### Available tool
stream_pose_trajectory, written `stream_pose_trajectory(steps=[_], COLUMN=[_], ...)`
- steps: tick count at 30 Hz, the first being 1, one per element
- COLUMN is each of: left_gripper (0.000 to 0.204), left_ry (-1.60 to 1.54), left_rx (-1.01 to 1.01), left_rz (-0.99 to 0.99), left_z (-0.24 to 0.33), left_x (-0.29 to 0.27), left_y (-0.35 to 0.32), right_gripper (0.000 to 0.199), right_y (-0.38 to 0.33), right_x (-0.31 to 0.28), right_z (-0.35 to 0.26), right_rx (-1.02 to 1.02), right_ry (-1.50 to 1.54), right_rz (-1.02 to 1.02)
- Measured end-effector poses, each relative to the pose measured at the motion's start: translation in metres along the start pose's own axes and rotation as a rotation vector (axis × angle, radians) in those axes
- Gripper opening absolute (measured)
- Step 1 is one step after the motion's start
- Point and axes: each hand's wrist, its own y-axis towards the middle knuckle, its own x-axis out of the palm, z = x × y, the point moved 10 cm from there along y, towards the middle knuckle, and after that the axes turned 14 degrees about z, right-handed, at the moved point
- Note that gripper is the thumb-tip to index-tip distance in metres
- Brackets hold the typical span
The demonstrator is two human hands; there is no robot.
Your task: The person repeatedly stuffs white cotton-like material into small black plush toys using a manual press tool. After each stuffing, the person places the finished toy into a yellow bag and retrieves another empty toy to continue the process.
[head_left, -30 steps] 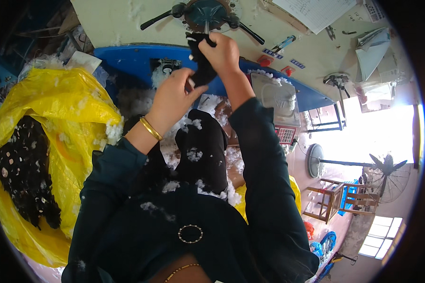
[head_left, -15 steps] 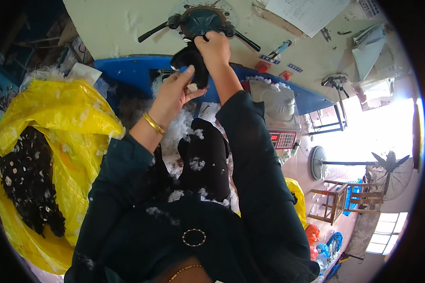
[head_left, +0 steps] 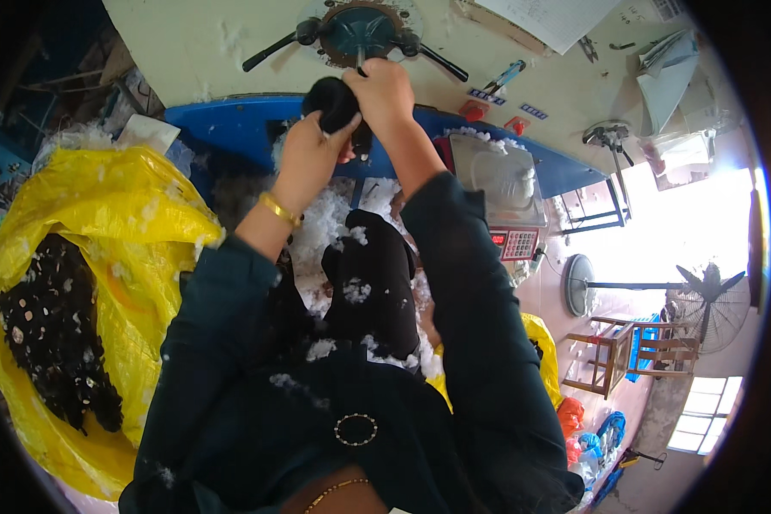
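Observation:
A small black plush piece, rounded at its upper left, is between my two hands, just below a metal nozzle. My left hand is closed around its lower left side, thumb pointing up toward the right. My right hand pinches its upper edge at the nozzle's tip; whether the nozzle is inside the piece is hidden by the fingers. The nozzle sticks out from a dark round fitting with a black handle on either side, set in a pale panel.
At left stands an open yellow sack holding black plush pieces. White fluffy stuffing lies around my legs. A scale stands at right beneath a blue ledge bearing red knobs. Farther right are a fan and wooden chairs.
My left hand has turned and moved slightly up, and its fingers have closed more around the plush piece. The piece's lower end, with a pale patch, is now mostly covered. My right hand stays near the nozzle.

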Motion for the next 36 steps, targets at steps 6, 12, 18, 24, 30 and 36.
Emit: stream_pose_trajectory(steps=[6, 12, 18, 24, 30, 36], left_gripper=[0.032, 0.033, 0.022, 0.025, 0.038, 0.027], left_ry=[-0.429, -1.170, -0.408, 0.109, 0.053, -0.068], left_rx=[-0.209, -0.554, -0.129, 0.501, 0.358, 0.237], left_rz=[-0.056, -0.341, -0.083, 0.053, 0.038, -0.153], left_z=[-0.009, -0.002, -0.029, 0.012, 0.004, -0.024], left_x=[0.007, 0.012, 0.006, 0.008, 0.003, 0.005], left_y=[-0.031, -0.068, -0.041, -0.006, -0.017, -0.013], right_gripper=[0.031, 0.032, 0.026, 0.021, 0.016, 0.025], right_y=[-0.016, -0.048, -0.057, -0.015, -0.030, -0.032], right_x=[-0.006, -0.018, 0.002, -0.007, -0.021, -0.023], right_z=[0.009, 0.019, 0.035, 0.022, 0.010, 0.006], right_rx=[0.027, 0.047, 0.097, -0.115, -0.210, -0.197], right_ry=[0.165, 0.517, 0.858, 0.556, 0.468, 0.441], right_rz=[0.042, -0.005, -0.070, 0.143, 0.195, 0.115])
